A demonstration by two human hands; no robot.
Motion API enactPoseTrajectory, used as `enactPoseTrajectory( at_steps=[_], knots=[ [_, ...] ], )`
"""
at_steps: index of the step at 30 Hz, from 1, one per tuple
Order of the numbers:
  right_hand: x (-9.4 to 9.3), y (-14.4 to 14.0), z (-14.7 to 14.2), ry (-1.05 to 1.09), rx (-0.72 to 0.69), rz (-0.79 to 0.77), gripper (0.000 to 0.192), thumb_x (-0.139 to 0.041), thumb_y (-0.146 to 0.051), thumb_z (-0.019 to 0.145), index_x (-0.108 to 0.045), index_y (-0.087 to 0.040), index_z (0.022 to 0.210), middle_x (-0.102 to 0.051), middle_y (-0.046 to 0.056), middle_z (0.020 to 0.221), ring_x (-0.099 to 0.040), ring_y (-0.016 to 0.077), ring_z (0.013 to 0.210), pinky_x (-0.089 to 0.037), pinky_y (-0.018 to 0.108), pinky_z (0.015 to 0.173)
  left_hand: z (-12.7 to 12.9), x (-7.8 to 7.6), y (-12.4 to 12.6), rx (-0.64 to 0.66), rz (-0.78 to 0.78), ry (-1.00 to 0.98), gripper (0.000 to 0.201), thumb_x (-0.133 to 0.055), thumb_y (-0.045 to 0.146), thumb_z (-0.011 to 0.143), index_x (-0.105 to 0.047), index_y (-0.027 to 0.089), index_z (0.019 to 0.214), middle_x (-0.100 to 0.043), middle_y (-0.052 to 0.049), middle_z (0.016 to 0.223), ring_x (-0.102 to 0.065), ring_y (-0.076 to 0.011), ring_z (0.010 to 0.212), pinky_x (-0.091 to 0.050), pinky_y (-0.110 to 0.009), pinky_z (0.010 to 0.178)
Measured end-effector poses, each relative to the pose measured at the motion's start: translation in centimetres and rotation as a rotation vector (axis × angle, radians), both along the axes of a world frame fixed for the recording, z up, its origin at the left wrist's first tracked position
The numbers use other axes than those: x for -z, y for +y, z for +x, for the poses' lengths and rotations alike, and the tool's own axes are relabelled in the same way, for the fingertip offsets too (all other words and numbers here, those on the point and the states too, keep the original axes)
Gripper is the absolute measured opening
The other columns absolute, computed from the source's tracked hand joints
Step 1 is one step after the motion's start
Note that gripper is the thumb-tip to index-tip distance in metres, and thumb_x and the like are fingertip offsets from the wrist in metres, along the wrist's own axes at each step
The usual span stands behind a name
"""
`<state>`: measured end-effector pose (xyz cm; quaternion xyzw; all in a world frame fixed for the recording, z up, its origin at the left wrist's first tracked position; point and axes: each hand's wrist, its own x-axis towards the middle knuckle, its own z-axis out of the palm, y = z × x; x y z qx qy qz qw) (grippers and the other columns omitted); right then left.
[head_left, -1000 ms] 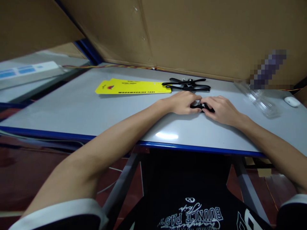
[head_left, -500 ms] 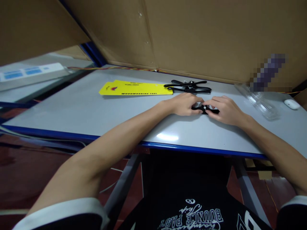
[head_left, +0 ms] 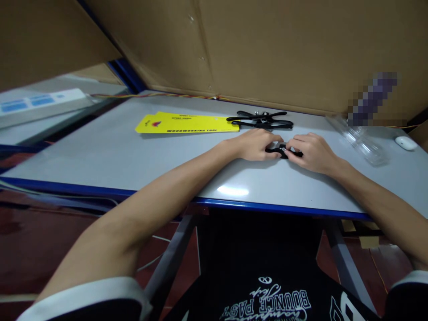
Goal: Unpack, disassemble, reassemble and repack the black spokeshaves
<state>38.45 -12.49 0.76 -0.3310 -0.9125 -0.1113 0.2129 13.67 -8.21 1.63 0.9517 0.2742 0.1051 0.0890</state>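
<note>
Low over the table, both hands grip one small black spokeshave (head_left: 282,152) with a silvery screw at its middle. My left hand (head_left: 257,145) is closed round its left handle, thumb in front. On the other side, my right hand (head_left: 313,152) has its fingers wrapped at the right handle, with thumb and fingertips by the screw. The fingers hide much of both handles. Just behind my left hand lie several more black spokeshaves (head_left: 262,121) in a loose crossed pile, overlapping the end of the yellow printed cards (head_left: 187,125).
Clear plastic packaging (head_left: 368,147) lies to the right, near a white rounded case (head_left: 405,143). A cardboard wall (head_left: 284,53) stands behind the table (head_left: 100,156), with a twisted cable along its foot. At far left, a white box (head_left: 43,104) rests on another surface.
The view has shifted very slightly. My right thumb and fingertips have moved a little at the spokeshave's screw; both hands keep their hold on it.
</note>
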Motion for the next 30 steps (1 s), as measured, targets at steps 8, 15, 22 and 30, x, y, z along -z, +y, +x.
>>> enactPoseTrajectory(
  at_steps=[8, 15, 22, 30],
  knots=[
    [-0.4, -0.76, 0.0, -0.035, -0.109, -0.122, 0.028, -0.053, -0.028, 0.1, -0.08, -0.022, 0.104, -0.072, 0.005, 0.083, -0.057, 0.0203, 0.069, -0.041, 0.037, 0.076, 0.04, -0.1, -0.1, -0.001, -0.021, -0.01, 0.057, -0.053, 0.051, 0.096, -0.075, 0.014, 0.133, -0.08, -0.013, 0.101, -0.071, -0.0287, 0.088, -0.048, -0.036, 0.075],
    [-0.51, -0.34, 0.44, -0.025, -0.056, -0.088, 0.038, -0.05, -0.026, 0.101, -0.08, -0.022, 0.123, -0.078, 0.007, 0.094, -0.063, 0.0225, 0.075, -0.041, 0.037, 0.075, 0.0, -0.29, -0.16, 0.007, -0.036, -0.02, 0.054, -0.054, 0.053, 0.096, -0.076, 0.013, 0.125, -0.078, -0.012, 0.094, -0.067, -0.0257, 0.08, -0.045, -0.034, 0.072],
    [-0.79, -0.51, 0.42, -0.004, -0.002, -0.114, 0.037, -0.05, -0.027, 0.1, -0.079, -0.019, 0.122, -0.078, 0.008, 0.092, -0.063, 0.0241, 0.076, -0.042, 0.038, 0.076, -0.01, -0.39, -0.3, -0.012, -0.013, 0.006, 0.055, -0.055, 0.051, 0.096, -0.075, 0.013, 0.13, -0.08, -0.012, 0.101, -0.069, -0.0259, 0.083, -0.044, -0.033, 0.072],
    [-0.84, -0.69, 0.37, -0.036, -0.073, -0.19, 0.031, -0.05, -0.028, 0.098, -0.079, -0.02, 0.106, -0.072, 0.006, 0.085, -0.056, 0.0208, 0.071, -0.04, 0.036, 0.075, -0.1, -0.08, -0.04, 0.004, -0.012, -0.019, 0.057, -0.055, 0.052, 0.096, -0.076, 0.013, 0.132, -0.08, -0.012, 0.098, -0.07, -0.0266, 0.083, -0.046, -0.034, 0.074]
  ],
)
